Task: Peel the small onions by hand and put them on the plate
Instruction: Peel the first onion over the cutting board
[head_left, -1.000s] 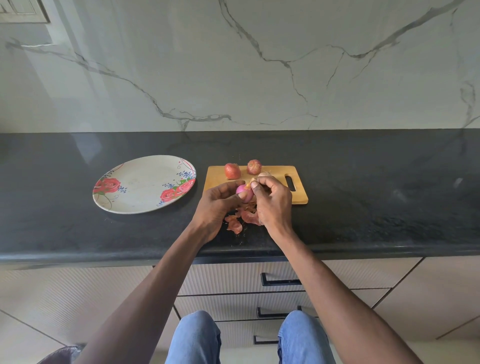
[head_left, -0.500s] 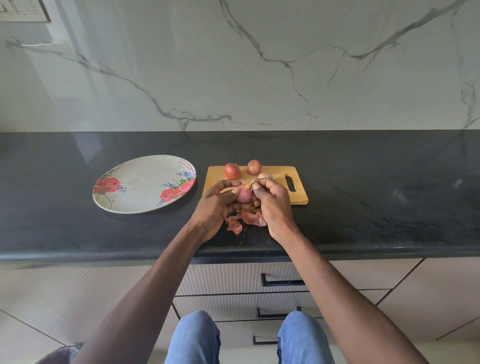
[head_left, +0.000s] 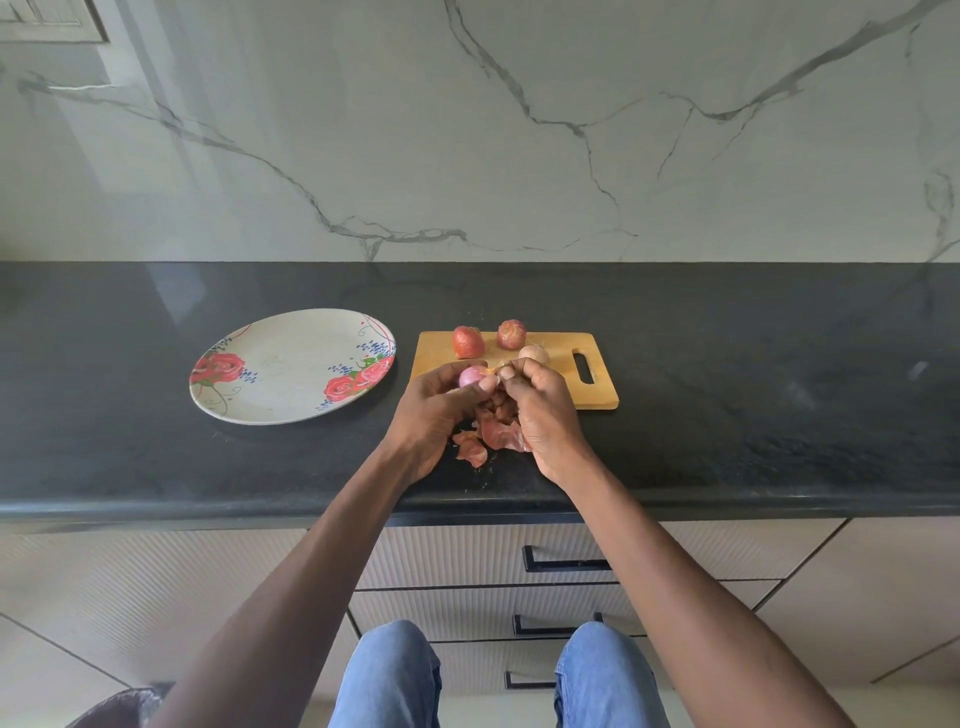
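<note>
Fingers of the left hand (head_left: 436, 402) curl round a small pink onion (head_left: 471, 375), already bare over most of the surface that shows, and hold it above the near left corner of the wooden cutting board (head_left: 558, 387). The right hand (head_left: 540, 402) sits just beside it on the right, its fingers bent and pinching a pale strip of skin (head_left: 494, 370) at the onion's right end. So the onion lies left of the pulling fingers, and its long axis seems to run left to right between the two hands; the strip should come away toward the right, away from the left hand.

The flowered plate (head_left: 291, 364) rests on the dark table to the left of the board, with no onions on it. It is on the left hand's side, and that hand already has the onion, so a short carry leftward looks like the natural way to set it down once the last skin is off.

Three more onions wait at the far edge of the board: two red ones (head_left: 467, 341) (head_left: 511, 334) still in their skins and a paler one (head_left: 533, 355) just beyond the right hand. Loose red peels (head_left: 491, 439) lie on the table under and between the hands, near the table's front edge.
</note>
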